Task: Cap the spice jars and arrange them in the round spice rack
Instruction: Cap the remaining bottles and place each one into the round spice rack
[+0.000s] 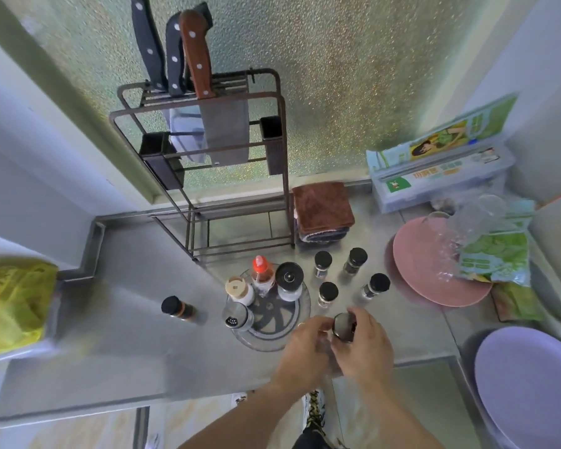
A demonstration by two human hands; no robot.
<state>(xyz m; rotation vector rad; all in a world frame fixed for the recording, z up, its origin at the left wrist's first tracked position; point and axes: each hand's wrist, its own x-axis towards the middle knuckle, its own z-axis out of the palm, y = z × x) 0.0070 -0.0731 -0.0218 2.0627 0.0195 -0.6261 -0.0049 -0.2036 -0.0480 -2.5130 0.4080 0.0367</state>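
My right hand's fingertips (348, 320) curl over a dark cap (343, 325) at the top of a spice jar (345, 330), pinching it from the right side. The jar is tilted rather than upright: its capped end points up toward my camera and slightly toward the rack, and its long axis runs down and away into my palms, where the glass body is mostly hidden and blurred. My left hand (303, 346) wraps the lower part from the left, fingers closed around it as far as I can tell, though the grip itself is covered. My right hand (361, 346) sits knuckles-up, wrist bent inward. Both forearms rise from the bottom edge and converge over the near edge of the grey counter (127, 319).

The held jar is just beside the front right rim of the round spice rack (269, 338), above the counter. On the rack stand a beige-capped shaker (239, 290), a red-capped bottle (262, 275), a black-topped grinder (289, 281) and a clear shaker (235, 315) with a perforated lid.

Right of the rack four black-capped jars (327, 293) stand upright in a loose square. Another capped jar (177, 308) stands well apart to the left.
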